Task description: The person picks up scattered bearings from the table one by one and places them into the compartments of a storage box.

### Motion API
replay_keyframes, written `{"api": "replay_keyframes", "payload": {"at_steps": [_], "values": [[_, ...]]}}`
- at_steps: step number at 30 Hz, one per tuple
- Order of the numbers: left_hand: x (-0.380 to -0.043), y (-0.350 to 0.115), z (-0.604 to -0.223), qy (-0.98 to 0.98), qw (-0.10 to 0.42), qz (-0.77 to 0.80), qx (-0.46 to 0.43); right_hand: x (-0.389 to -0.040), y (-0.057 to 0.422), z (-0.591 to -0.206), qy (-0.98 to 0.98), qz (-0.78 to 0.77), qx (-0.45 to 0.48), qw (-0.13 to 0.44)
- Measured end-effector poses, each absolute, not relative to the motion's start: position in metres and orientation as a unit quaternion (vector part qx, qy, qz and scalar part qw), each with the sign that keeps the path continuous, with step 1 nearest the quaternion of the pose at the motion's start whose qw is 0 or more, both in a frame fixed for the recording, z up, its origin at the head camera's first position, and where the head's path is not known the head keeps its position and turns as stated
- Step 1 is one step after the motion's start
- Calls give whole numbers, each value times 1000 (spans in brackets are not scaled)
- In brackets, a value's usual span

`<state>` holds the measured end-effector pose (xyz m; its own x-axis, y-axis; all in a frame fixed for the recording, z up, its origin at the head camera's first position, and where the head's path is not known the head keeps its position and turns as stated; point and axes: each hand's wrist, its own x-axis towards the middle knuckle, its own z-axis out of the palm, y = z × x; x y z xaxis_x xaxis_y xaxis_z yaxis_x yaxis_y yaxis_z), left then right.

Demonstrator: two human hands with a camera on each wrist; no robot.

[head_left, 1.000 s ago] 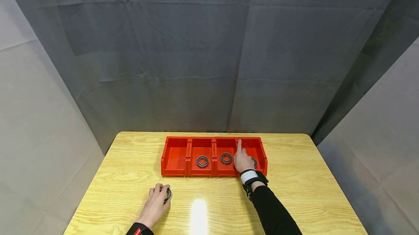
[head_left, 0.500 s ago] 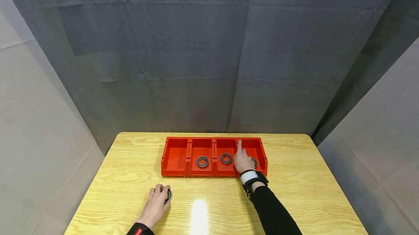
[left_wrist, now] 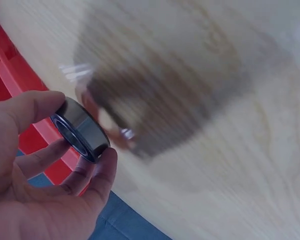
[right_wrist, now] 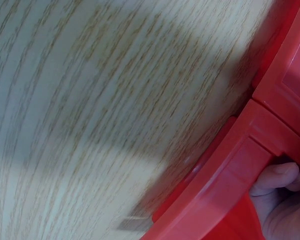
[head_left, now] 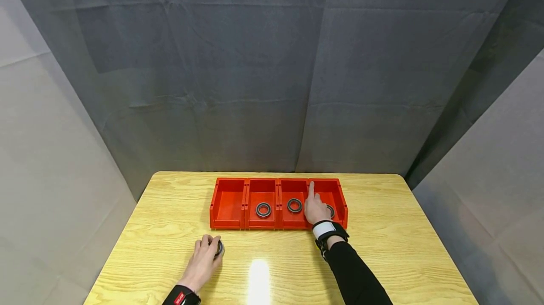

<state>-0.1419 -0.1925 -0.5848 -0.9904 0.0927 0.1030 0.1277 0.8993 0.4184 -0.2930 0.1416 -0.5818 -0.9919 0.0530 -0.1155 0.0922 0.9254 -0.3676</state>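
Note:
In my left hand (head_left: 201, 260) is a ball bearing (left_wrist: 82, 131), a thick steel ring with a dark inner face. In the left wrist view the fingertips pinch its rim, and it is tilted over the table. My right hand (head_left: 316, 207) rests at the wall between the two right-hand compartments of a red bin row (head_left: 228, 224), its index finger straight along that wall. In the right wrist view the thumb (right_wrist: 277, 175) is bent beside another finger; whether they grip the wall is hidden. Bearings lie in the second compartment (head_left: 263, 209), the third (head_left: 294, 205) and, partly covered, the fourth (head_left: 330, 210).
The pale wooden table (head_left: 382, 239) extends around the bins, with a bright glare patch (head_left: 258, 281) near its front. A grey curtain (head_left: 238, 83) hangs behind it, with light panels (head_left: 55, 163) on both sides. The leftmost compartment (head_left: 229, 196) shows its bare floor.
My left hand has tipped slightly and its fingertips have shifted a little forward with the bearing. The right hand and the bins look unchanged.

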Motion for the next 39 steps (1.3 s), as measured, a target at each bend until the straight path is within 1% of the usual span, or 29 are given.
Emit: {"api": "replay_keyframes", "payload": {"at_steps": [11,25,32,39], "values": [[-156,-188,-574,-972,62,-216,-72,-294,143,-585,980,-190,32,42],[-186,-190,-549,-967,113,-208,-95,-292,141,-583,980,-190,38,44],[-197,-192,-538,-966,104,-221,-86,-292,140,-581,980,-191,36,49],[-209,-191,-538,-966,91,-231,-74,-293,141,-583,980,-189,36,48]]}}
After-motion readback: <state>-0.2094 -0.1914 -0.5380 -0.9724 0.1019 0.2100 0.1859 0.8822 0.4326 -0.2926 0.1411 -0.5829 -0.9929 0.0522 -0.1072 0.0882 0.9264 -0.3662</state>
